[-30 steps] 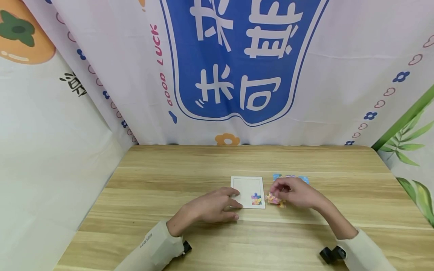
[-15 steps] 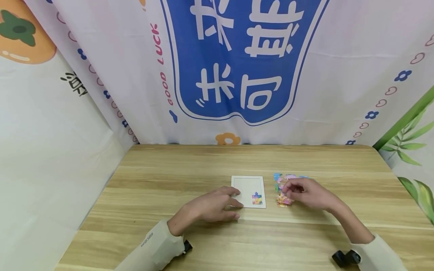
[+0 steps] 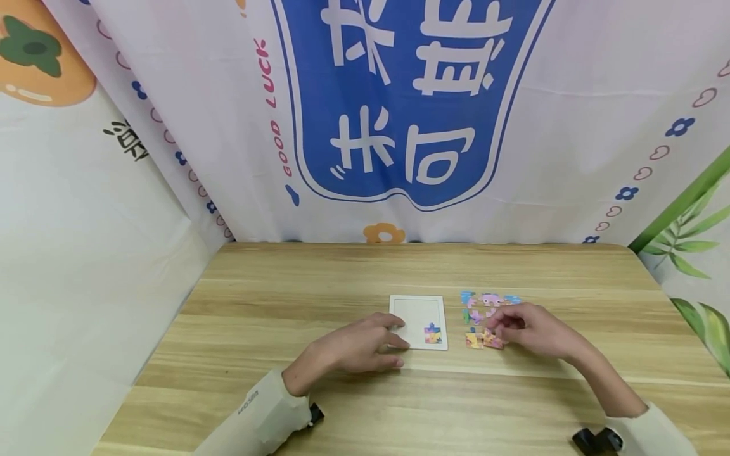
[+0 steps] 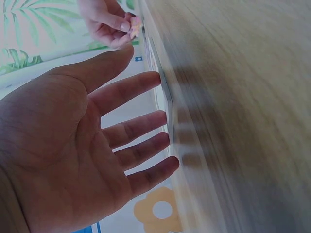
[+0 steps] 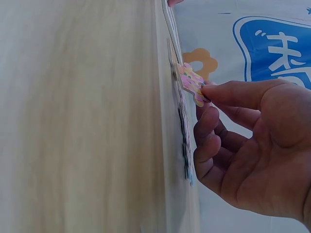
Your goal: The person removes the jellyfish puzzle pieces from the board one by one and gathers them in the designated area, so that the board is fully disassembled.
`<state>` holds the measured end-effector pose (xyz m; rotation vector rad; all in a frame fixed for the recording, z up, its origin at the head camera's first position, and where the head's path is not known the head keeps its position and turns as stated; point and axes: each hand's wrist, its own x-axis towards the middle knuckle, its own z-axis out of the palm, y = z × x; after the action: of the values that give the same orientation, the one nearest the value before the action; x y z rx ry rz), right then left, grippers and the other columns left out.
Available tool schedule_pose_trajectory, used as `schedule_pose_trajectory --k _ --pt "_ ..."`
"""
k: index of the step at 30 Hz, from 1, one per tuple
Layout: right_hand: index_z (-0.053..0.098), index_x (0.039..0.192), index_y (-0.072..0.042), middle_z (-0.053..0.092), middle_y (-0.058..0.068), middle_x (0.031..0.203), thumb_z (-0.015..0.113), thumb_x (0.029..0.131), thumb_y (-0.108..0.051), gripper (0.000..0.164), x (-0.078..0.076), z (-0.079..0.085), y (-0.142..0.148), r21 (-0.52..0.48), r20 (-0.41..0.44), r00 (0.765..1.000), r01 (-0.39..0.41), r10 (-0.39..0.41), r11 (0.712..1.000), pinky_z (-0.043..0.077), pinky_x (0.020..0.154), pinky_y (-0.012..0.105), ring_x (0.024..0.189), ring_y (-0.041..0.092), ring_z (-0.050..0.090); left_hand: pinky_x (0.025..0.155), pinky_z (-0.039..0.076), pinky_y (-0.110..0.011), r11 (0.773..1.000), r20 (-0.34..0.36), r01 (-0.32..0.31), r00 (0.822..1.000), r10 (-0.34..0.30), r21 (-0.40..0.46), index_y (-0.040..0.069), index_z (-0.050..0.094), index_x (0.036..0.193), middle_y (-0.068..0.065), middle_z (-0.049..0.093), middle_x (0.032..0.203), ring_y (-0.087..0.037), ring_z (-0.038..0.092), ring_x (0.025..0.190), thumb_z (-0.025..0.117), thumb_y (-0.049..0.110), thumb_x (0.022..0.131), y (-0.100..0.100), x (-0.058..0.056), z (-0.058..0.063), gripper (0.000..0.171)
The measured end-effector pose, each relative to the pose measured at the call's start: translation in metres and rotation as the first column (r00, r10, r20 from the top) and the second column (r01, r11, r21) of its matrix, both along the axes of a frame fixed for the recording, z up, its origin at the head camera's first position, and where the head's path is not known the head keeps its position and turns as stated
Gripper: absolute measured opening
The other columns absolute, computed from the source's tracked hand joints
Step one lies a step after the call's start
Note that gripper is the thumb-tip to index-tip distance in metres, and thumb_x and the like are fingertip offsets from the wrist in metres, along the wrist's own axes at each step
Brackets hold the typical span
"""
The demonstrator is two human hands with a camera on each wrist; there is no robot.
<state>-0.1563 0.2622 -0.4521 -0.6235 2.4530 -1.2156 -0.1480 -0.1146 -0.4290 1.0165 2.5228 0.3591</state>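
Observation:
A pink and yellow puzzle piece (image 5: pixel 191 81) is pinched between the thumb and fingertips of my right hand (image 3: pixel 530 326), tilted close over the other pieces. Beneath and behind that hand lie several loose puzzle pieces (image 3: pixel 469 297), blue, pink and green. A yellow piece (image 3: pixel 473 340) lies just left of the held one. My left hand (image 3: pixel 356 345) has its fingers stretched out, fingertips resting on the left edge of the white puzzle frame (image 3: pixel 412 297). One colourful piece (image 3: pixel 433 334) sits in the frame's lower right corner.
The wooden table (image 3: pixel 296 272) carries the frame and pieces near its middle. A printed cloth (image 3: pixel 228 126) hangs behind the far edge and along the sides. Black wrist cameras (image 3: pixel 595 440) sit under both sleeves.
My right hand has moved right with the pinched piece, away from the frame and over the loose pieces, uncovering the yellow piece and more of the pile. The left hand stays put.

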Motion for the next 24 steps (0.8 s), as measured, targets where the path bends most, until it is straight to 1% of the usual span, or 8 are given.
schedule_pose_trajectory --k 5,11,16,21,24 --pt "0.074 0.111 -0.004 0.072 0.004 0.095 0.066 0.103 -0.005 0.011 0.0004 -0.0002 0.0075 -0.017 0.02 1.0 0.005 -0.005 1.0 0.052 0.069 0.021 0.082 0.007 0.06 0.128 0.039 -0.045 1.0 -0.003 0.003 1.0 -0.003 0.002 0.024 0.074 0.139 -0.004 0.05 0.166 -0.025 0.042 0.158 0.069 0.043 0.106 0.0001 -0.0004 -0.0003 0.039" --pt "0.075 0.111 -0.002 0.072 0.004 0.097 0.067 0.102 -0.005 0.012 0.003 -0.002 0.0107 -0.004 0.012 1.0 0.01 -0.01 1.0 0.053 0.07 0.021 0.082 0.005 0.059 0.128 0.04 -0.045 1.0 -0.004 0.0 1.0 0.0 0.005 0.024 0.074 0.139 -0.004 0.051 0.165 -0.025 0.042 0.157 0.069 0.043 0.105 0.0002 -0.0003 -0.0009 0.038" --pt "0.076 0.108 -0.006 0.073 0.0 0.097 0.068 0.101 -0.004 0.011 0.0036 -0.0039 0.0108 0.037 -0.031 0.999 0.014 -0.013 0.999 0.052 0.072 0.021 0.083 0.002 0.058 0.128 0.039 -0.045 1.0 0.002 -0.007 1.0 0.007 0.003 0.025 0.074 0.139 -0.004 0.05 0.166 -0.025 0.041 0.158 0.069 0.043 0.105 0.0 0.0 -0.0012 0.038" --pt "0.076 0.107 -0.008 0.071 -0.002 0.096 0.068 0.101 -0.004 0.01 0.0036 -0.0042 0.0078 0.066 -0.08 0.997 0.003 0.002 0.998 0.051 0.069 0.021 0.081 0.001 0.056 0.128 0.039 -0.045 1.0 0.007 -0.014 1.0 0.014 0.001 0.025 0.074 0.139 -0.003 0.05 0.166 -0.025 0.041 0.158 0.069 0.043 0.106 0.0 0.0003 -0.0005 0.038" --pt "0.076 0.107 -0.007 0.072 -0.001 0.095 0.068 0.1 -0.002 0.011 0.004 -0.0037 0.0066 0.069 -0.078 0.997 0.007 -0.002 0.998 0.053 0.068 0.021 0.079 0.001 0.06 0.129 0.039 -0.045 1.0 0.007 -0.014 1.0 0.014 0.001 0.025 0.074 0.139 -0.003 0.05 0.166 -0.025 0.04 0.159 0.069 0.043 0.106 0.0001 0.0003 -0.0002 0.038"
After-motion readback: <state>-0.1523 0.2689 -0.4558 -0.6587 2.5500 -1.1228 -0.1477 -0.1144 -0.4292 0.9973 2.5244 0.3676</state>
